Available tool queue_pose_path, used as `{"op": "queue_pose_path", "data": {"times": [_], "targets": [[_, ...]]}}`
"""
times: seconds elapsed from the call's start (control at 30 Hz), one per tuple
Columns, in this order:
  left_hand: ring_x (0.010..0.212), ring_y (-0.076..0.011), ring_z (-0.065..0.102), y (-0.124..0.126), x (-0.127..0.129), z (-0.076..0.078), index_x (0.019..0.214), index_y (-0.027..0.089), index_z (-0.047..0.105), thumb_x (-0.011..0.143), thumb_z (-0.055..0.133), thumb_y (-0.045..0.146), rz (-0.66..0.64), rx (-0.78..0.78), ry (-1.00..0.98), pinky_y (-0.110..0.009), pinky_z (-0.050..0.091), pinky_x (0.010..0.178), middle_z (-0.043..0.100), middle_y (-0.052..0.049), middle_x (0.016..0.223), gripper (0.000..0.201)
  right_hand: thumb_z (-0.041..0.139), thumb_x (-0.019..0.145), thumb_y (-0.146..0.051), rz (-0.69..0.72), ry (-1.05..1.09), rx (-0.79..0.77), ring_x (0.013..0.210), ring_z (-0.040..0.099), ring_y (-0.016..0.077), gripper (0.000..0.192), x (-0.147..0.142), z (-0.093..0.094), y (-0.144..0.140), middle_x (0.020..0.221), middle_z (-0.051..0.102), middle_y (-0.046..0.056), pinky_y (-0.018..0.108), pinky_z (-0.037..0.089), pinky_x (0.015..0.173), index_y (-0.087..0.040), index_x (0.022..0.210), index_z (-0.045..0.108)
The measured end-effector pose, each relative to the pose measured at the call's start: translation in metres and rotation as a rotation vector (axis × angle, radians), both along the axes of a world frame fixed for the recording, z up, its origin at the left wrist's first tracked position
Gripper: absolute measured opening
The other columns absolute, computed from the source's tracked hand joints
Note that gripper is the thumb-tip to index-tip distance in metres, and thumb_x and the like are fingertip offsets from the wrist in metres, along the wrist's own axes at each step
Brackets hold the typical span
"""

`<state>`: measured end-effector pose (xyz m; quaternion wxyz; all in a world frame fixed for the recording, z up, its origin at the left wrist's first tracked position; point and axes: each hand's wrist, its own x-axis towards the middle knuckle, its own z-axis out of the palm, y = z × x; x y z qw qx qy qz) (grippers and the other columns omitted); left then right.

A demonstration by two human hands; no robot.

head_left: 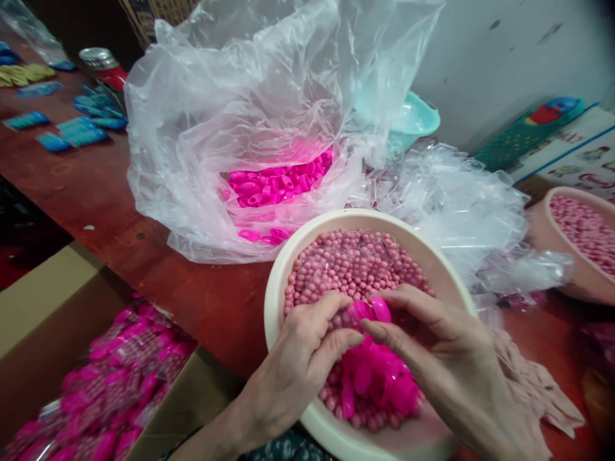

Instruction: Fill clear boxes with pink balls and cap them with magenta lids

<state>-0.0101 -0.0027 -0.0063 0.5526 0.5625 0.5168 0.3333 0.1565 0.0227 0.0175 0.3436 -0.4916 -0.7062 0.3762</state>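
Observation:
A round cream basin (275, 301) holds many small pink beads (346, 256). Over it, my left hand (307, 349) curls thumb and forefinger towards a bright pink plastic piece; what sits between those fingers is blurred. My right hand (444, 349), on the other side, has a pink plastic cap (381, 310) between thumb and fingers. Below both hands, a loose heap of pink caps (379, 378) rests on the beads. Behind the basin, a large clear plastic bag (192, 141) lies open with more oval pink caps (278, 182) inside.
Clear plastic tubes (461, 198) are piled right of the bag, near a turquoise scoop-like container (416, 121). A second bead basin (541, 237) stands far right. A cardboard box (43, 301) at lower left holds filled pink packs. Blue packets (79, 131) lie on the red table (216, 301).

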Motion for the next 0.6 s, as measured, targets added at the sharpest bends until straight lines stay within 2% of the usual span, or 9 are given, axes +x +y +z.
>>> {"op": "queue_pose_path", "data": {"times": [0.1, 0.23, 0.37, 0.43, 0.5, 0.6], "targets": [[0.083, -0.0168, 0.052, -0.001, -0.001, -0.001, 0.094, 0.021, 0.055, 0.088, 0.049, 0.033, -0.013, -0.039, -0.002, -0.025, 0.039, 0.074, 0.057, 0.000, 0.084, 0.015, 0.065, 0.078, -0.027, 0.012, 0.035, -0.130, 0.065, 0.063, 0.0132, 0.011, 0.001, 0.000, 0.003, 0.077, 0.067, -0.001, 0.021, 0.052, 0.059, -0.024, 0.088, 0.066], [0.065, -0.0119, 0.049, 0.000, -0.001, -0.004, 0.092, 0.021, 0.053, 0.089, 0.046, 0.036, 0.002, -0.165, -0.180, -0.022, 0.040, 0.062, 0.050, 0.002, 0.072, 0.018, 0.068, 0.075, -0.031, 0.079, 0.154, -0.370, 0.065, 0.063, 0.0139, 0.015, 0.004, 0.006, 0.014, 0.072, 0.067, -0.001, 0.021, 0.053, 0.058, -0.020, 0.084, 0.067], [0.063, -0.0108, 0.048, 0.000, 0.000, -0.006, 0.090, 0.020, 0.053, 0.088, 0.047, 0.036, 0.023, -0.159, -0.200, -0.021, 0.039, 0.059, 0.051, 0.002, 0.074, 0.017, 0.067, 0.076, -0.029, 0.208, 0.083, -0.469, 0.064, 0.061, 0.0120, 0.013, 0.009, 0.011, 0.024, 0.071, 0.065, -0.002, 0.019, 0.050, 0.056, -0.019, 0.084, 0.067], [0.064, -0.0113, 0.048, 0.000, 0.000, -0.005, 0.089, 0.020, 0.054, 0.087, 0.049, 0.035, 0.031, -0.141, -0.173, -0.021, 0.039, 0.058, 0.053, 0.001, 0.077, 0.016, 0.063, 0.079, -0.027, 0.274, 0.009, -0.427, 0.065, 0.061, 0.0116, 0.009, 0.010, 0.010, 0.025, 0.073, 0.065, -0.003, 0.019, 0.049, 0.058, -0.020, 0.083, 0.066], [0.063, -0.0114, 0.048, 0.001, -0.001, -0.004, 0.087, 0.019, 0.054, 0.087, 0.048, 0.034, 0.027, -0.137, -0.149, -0.021, 0.038, 0.057, 0.052, 0.002, 0.072, 0.016, 0.061, 0.081, -0.023, 0.313, -0.094, -0.266, 0.061, 0.058, 0.0110, 0.005, 0.010, 0.008, 0.024, 0.069, 0.063, -0.003, 0.020, 0.047, 0.056, -0.020, 0.079, 0.065], [0.060, -0.0110, 0.047, 0.001, -0.002, -0.002, 0.083, 0.018, 0.053, 0.088, 0.047, 0.032, 0.015, -0.146, -0.136, -0.021, 0.037, 0.056, 0.049, 0.003, 0.065, 0.016, 0.059, 0.080, -0.017, 0.334, -0.199, 0.000, 0.055, 0.052, 0.0099, 0.011, 0.008, 0.003, 0.021, 0.061, 0.056, -0.004, 0.021, 0.041, 0.052, -0.021, 0.070, 0.060]]}}
